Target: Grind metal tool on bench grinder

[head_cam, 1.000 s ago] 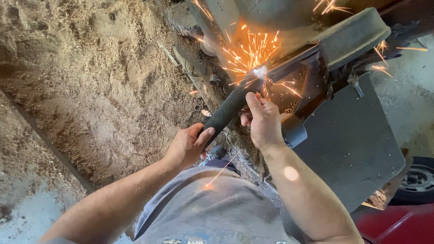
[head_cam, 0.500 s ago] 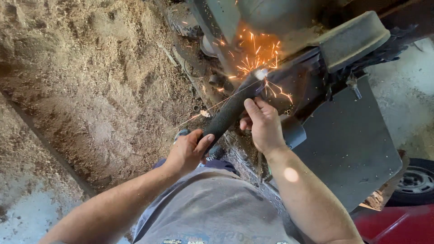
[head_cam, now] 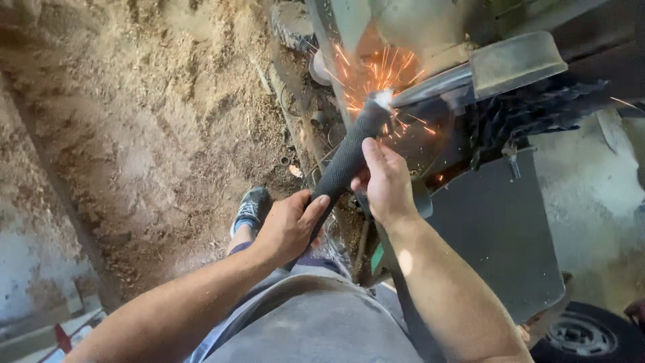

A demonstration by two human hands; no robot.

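Fingers [head_cam: 316, 205] regripped hose [head_cam: 346, 161]; sparks seemingly fewer.

Single view only: head-worn cam, pointing steeply down and slightly forward over the wearer's own chest and forearms. Close range. Left hand [head_cam: 287, 225] and right hand [head_cam: 386, 181] sit mid-frame, sparks [head_cam: 379, 81] near top centre. Dirt floor [head_cam: 134, 134] fills the left half, dark metal panel [head_cam: 497, 228] the right, a wheel [head_cam: 584, 336] clipped at the bottom-right corner. No second view, no overlap.
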